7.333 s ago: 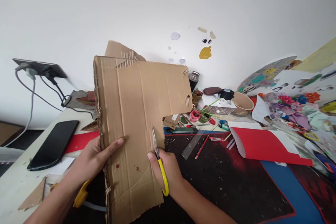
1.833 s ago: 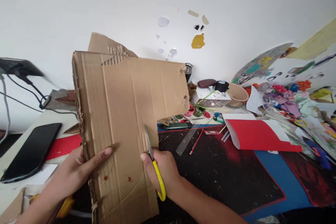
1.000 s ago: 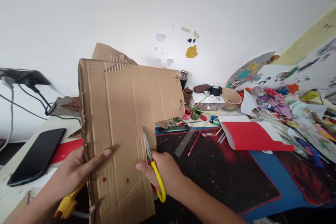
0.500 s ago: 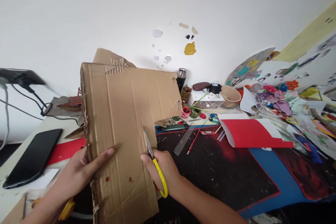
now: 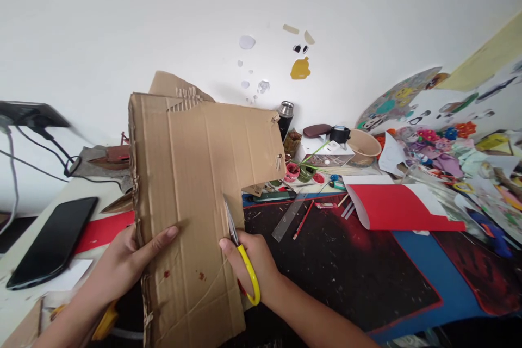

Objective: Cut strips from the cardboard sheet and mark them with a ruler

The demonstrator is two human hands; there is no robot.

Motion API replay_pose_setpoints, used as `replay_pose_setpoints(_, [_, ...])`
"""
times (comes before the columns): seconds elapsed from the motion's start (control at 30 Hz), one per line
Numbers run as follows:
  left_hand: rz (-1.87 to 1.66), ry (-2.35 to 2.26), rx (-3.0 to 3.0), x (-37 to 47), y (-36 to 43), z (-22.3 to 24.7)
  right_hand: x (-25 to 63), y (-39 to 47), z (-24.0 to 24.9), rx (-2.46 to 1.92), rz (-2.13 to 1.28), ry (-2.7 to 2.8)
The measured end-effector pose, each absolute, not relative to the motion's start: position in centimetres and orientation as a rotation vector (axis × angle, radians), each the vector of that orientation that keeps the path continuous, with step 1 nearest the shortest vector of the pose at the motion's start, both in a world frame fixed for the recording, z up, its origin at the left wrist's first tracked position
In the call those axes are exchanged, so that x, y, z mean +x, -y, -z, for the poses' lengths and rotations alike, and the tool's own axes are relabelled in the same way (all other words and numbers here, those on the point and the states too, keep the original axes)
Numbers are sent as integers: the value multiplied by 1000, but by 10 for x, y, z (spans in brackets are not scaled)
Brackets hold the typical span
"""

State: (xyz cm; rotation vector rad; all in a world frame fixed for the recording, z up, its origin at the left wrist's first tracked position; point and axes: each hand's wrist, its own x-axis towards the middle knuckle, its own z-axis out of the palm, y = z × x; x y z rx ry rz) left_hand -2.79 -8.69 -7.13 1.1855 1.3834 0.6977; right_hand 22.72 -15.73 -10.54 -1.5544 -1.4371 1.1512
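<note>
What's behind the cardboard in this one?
Past the edges of the cardboard, a flask and a red strip show in part. The left hand's fingers are hidden behind it, and whatever lies behind its middle is covered.

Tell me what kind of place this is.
Probably a home craft corner: scissors and cardboard in hand, open paint pots at the back of the desk, and a ruler beside a pencil.
</note>
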Motion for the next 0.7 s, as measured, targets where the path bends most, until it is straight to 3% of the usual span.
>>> replay_pose_setpoints(0.7, [-643, -1391, 1296, -29, 94, 53, 233, 158, 87, -1631, -1055, 1612])
